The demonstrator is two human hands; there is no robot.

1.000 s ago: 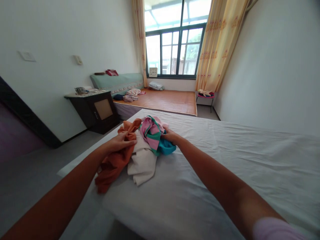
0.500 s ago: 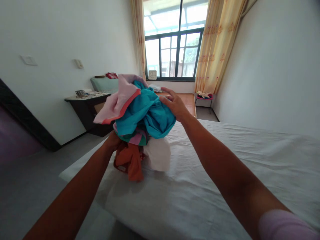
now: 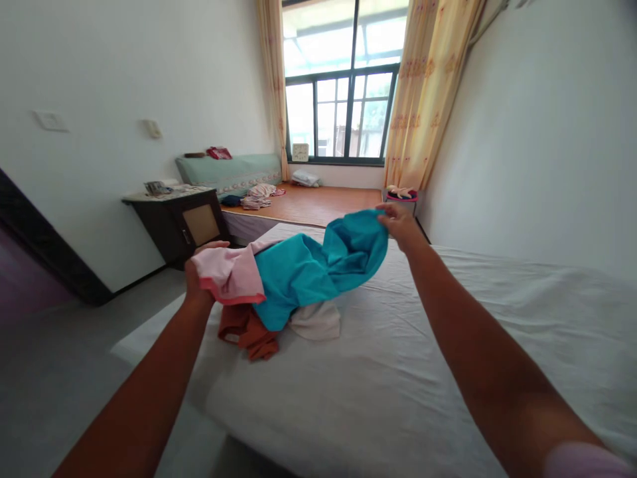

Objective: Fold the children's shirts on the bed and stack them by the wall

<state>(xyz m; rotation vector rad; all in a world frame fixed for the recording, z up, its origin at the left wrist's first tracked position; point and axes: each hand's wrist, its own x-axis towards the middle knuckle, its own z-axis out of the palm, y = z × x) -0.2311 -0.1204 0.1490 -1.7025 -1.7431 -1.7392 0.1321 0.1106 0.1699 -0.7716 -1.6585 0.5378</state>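
Note:
A teal garment point(image 3: 303, 272) with a pale pink, coral-edged part point(image 3: 231, 272) at its left side is stretched between my two hands above the bed. My left hand point(image 3: 199, 269) is closed on the pink part, its fingers partly hidden by the cloth. Pinched in my right hand point(image 3: 398, 222) is the teal edge at the far right. Beneath the garment, a rust-orange piece of clothing point(image 3: 249, 335) and a cream-white cloth point(image 3: 318, 320) lie crumpled on the bed, both partly covered from view.
A white-sheeted bed point(image 3: 398, 372) fills the foreground. Beyond it stands a wooden platform point(image 3: 323, 202) bearing folded clothes point(image 3: 256, 199). At left is a dark cabinet point(image 3: 174, 219); a stool with a pink-rimmed seat point(image 3: 402, 194) stands near the curtain point(image 3: 423, 99).
The bundled teal and pink cloth has been lowered and spread sideways. My right hand moved right and down with the teal edge; my left hand moved left and up, now at the pink part.

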